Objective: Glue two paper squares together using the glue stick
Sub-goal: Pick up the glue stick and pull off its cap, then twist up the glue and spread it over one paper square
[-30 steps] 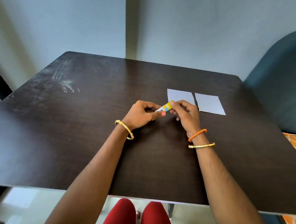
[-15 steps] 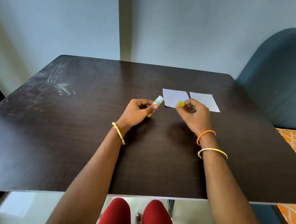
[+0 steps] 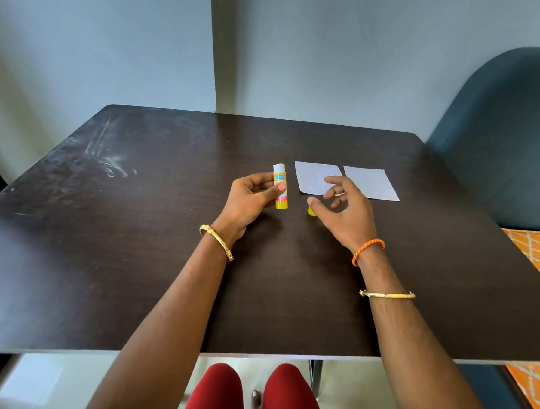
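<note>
Left hand grip clamped on upright glue stick; right hand fingers apart, cap beneath.

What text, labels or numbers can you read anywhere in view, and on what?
Glue stick, held in the left hand: a blue label panel with print, too small and blurred to read.
Two paper squares: blank.
No other text is visible.

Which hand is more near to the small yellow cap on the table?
The right hand. It hangs open just over the yellow cap, its thumb almost above it. The left hand is further to the left, holding the glue stick upright.
</note>
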